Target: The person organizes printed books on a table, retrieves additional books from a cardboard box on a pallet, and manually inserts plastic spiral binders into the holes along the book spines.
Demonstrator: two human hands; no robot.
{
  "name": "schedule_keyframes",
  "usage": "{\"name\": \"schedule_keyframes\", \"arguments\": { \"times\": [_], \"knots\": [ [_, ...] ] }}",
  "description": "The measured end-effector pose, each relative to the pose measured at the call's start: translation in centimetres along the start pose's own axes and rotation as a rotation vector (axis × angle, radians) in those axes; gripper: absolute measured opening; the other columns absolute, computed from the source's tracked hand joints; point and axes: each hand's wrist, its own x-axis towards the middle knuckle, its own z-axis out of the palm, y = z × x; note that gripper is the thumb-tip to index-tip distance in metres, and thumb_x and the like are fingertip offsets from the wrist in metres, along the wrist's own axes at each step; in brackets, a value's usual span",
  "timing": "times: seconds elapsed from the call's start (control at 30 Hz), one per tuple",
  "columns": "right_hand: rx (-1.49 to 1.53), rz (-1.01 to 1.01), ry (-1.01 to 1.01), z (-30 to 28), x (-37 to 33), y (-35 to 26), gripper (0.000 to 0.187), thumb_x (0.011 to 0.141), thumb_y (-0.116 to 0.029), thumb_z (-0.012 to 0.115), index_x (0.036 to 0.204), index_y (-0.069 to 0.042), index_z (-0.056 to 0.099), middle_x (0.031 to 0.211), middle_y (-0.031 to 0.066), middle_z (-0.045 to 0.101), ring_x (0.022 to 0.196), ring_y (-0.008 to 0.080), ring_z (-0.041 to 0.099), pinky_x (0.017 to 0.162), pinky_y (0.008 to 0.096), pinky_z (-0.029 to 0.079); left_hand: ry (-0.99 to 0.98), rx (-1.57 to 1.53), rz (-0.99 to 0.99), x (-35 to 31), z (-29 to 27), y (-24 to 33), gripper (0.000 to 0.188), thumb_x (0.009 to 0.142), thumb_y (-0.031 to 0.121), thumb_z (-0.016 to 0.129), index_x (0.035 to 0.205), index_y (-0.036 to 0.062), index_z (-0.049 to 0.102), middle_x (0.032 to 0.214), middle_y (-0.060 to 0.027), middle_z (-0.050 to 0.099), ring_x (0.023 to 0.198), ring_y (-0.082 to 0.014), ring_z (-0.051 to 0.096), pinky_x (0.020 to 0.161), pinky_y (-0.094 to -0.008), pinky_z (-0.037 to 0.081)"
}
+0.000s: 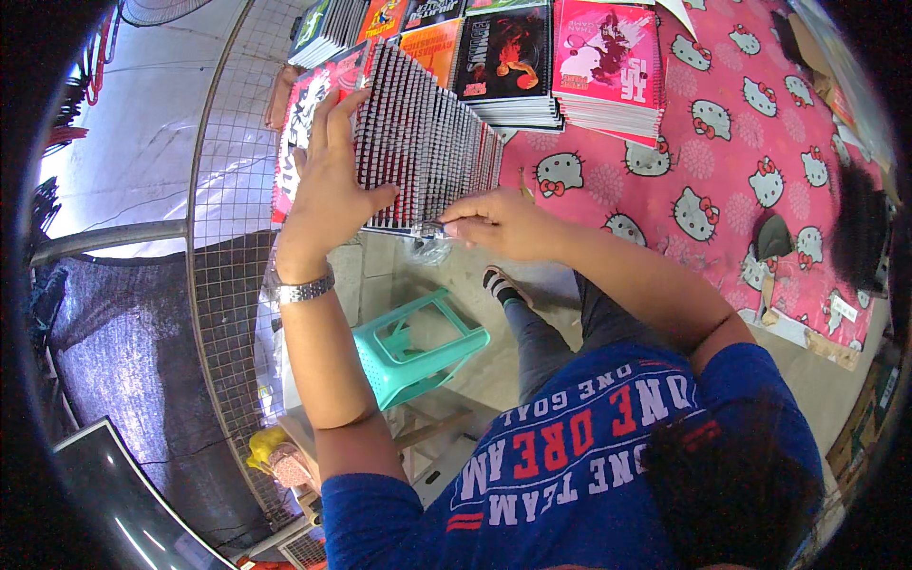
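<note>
A row of spiral notebooks (418,133) stands at the table's edge, with wire-bound spines turned toward me in a dense grid. My left hand (328,190), wearing a metal watch (306,289), lies against the row's left end over a white, red and black cover (290,157). Its fingers are stretched and the thumb is spread across the spines. Bent inward, the fingers of my right hand (508,225) pinch at the row's lower near corner. What they hold there is too small to tell. A crumpled piece of clear plastic (432,252) hangs just below those fingertips.
Behind the row are stacks of black (503,66), pink (613,66) and orange (430,47) notebooks on a pink cat-patterned tablecloth (703,171). A wire mesh panel (223,332) rises at left. A turquoise plastic stool (380,366) stands below on the floor.
</note>
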Motion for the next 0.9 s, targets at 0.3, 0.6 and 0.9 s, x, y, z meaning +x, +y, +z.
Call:
{"name": "schedule_keyframes", "arguments": {
  "times": [0.3, 0.6, 0.9],
  "knots": [
    [-0.336, -0.253, 0.08, -1.1, 0.3, 1.7, 0.027, 0.089, -0.023, 0.062, 0.112, -0.008, 0.063, 0.101, 0.0119, 0.062, 0.096, 0.0224, 0.06, 0.082, 0.0334, 0.046, -0.003, 0.012, -0.021, 0.0, 0.0, -0.2, 0.096, 0.056, 0.005, 0.077, 0.139, 0.0078, 0.029, 0.14, -0.019, 0.034, 0.134, -0.0362, 0.03, 0.111, -0.0434, 0.025],
    [0.325, 0.375, -0.139, -0.9, 0.4, 1.5, 0.036, 0.081, -0.017, 0.068, 0.116, -0.009, 0.063, 0.098, 0.0073, 0.058, 0.097, 0.0199, 0.058, 0.083, 0.0345, 0.045, 0.013, -0.017, 0.041, 0.2, 0.0, -0.5, 0.094, 0.055, 0.004, 0.076, 0.137, 0.0041, 0.03, 0.137, -0.0199, 0.037, 0.131, -0.0366, 0.033, 0.11, -0.0416, 0.027],
    [-0.357, -0.308, 0.062, -1.3, 0.7, 1.6, 0.031, 0.084, -0.021, 0.067, 0.112, -0.008, 0.065, 0.098, 0.0101, 0.061, 0.094, 0.0203, 0.059, 0.077, 0.0318, 0.045, 0.0, -0.065, 0.019, 0.2, -0.1, -0.3, 0.094, 0.054, 0.003, 0.075, 0.136, 0.0055, 0.03, 0.136, -0.0186, 0.037, 0.131, -0.0366, 0.034, 0.109, -0.0412, 0.027]
  ]
}}
